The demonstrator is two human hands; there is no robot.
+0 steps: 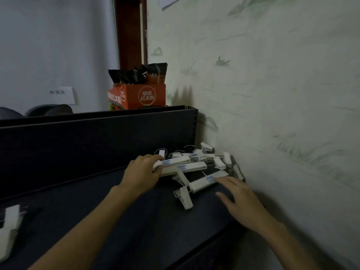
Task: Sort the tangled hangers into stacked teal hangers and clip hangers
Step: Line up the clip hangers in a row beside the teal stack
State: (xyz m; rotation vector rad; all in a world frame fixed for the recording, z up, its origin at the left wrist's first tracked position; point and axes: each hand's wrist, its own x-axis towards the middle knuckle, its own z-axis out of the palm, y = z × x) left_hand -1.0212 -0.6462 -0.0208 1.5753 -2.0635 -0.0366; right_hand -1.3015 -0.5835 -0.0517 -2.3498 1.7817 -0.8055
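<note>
Against the patterned wall (272, 84), right of centre, white clip hangers (196, 168) pile on a dark shelf (116, 211); left hand (141, 172) fingers curl around one, right hand (241, 199) fingers spread, touching another.

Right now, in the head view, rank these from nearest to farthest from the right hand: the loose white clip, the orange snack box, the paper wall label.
From the right hand:
1. Loose white clip, just to its left on the shelf.
2. Orange snack box, up behind the shelf's back panel.
3. Paper wall label, far left on the wall.
</note>
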